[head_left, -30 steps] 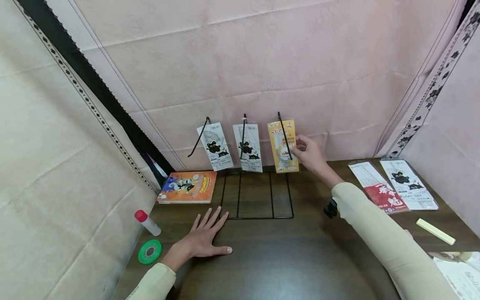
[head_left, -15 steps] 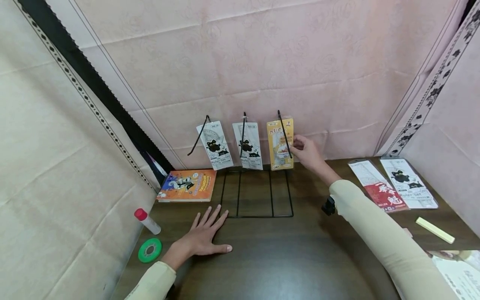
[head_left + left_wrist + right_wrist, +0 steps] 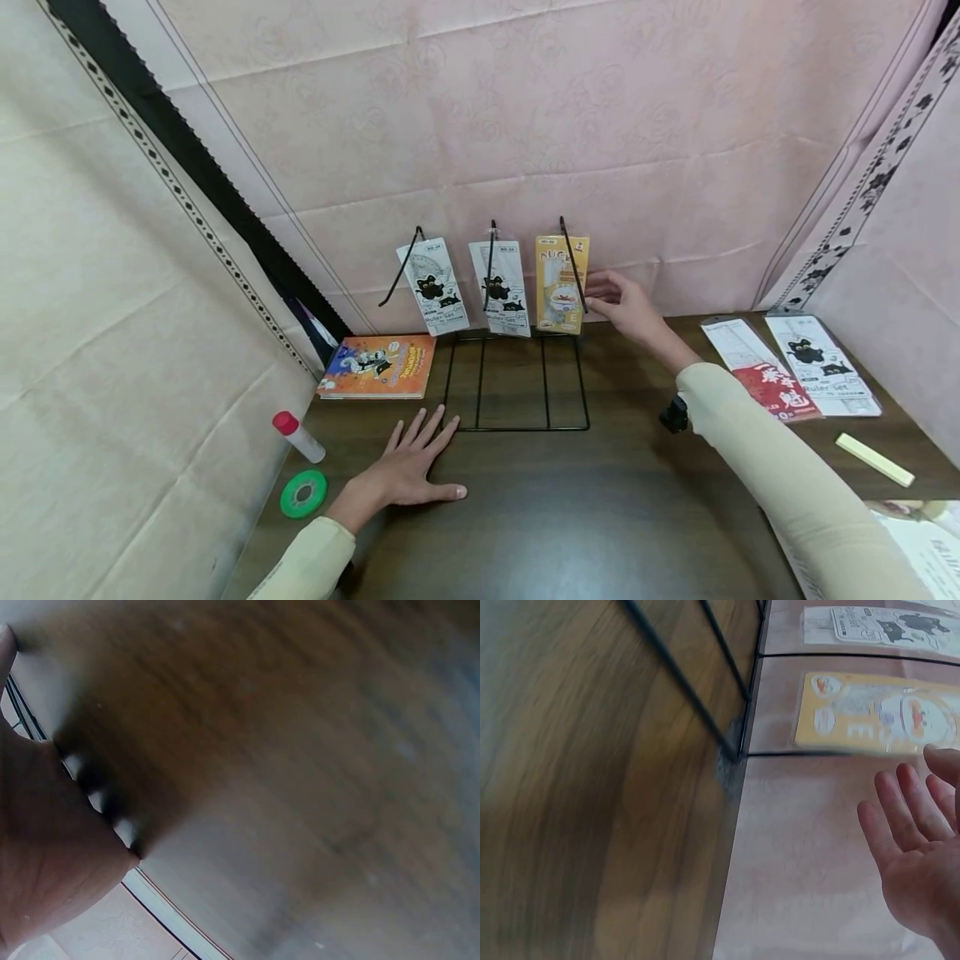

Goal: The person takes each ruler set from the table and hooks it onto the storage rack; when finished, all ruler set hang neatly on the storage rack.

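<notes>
My right hand (image 3: 622,304) is just right of a yellow blister-card packet (image 3: 555,287), fingers loosely bent and none curled round it. The packet hangs upright from the right hook of a black wire display rack (image 3: 517,430). In the right wrist view, the hand (image 3: 922,847) lies below the yellow packet (image 3: 877,716), its thumb close to the edge; contact cannot be made out. White ruler set packets hang on the middle hook (image 3: 504,292) and, tilted, on the left hook (image 3: 433,287). My left hand (image 3: 405,471) rests on the table with fingers spread, fingertips near the rack's front left corner.
An orange book (image 3: 378,367) lies left of the rack. A red-capped glue stick (image 3: 300,437) and a green tape roll (image 3: 303,493) are at the left edge. Two packets, red-and-white (image 3: 776,390) and white (image 3: 825,367), lie right, near a pale yellow strip (image 3: 873,460).
The yellow packet has swung from a slight tilt to hanging straight. My right hand's fingers have loosened and drawn slightly away from its edge. The left hand stays in place.
</notes>
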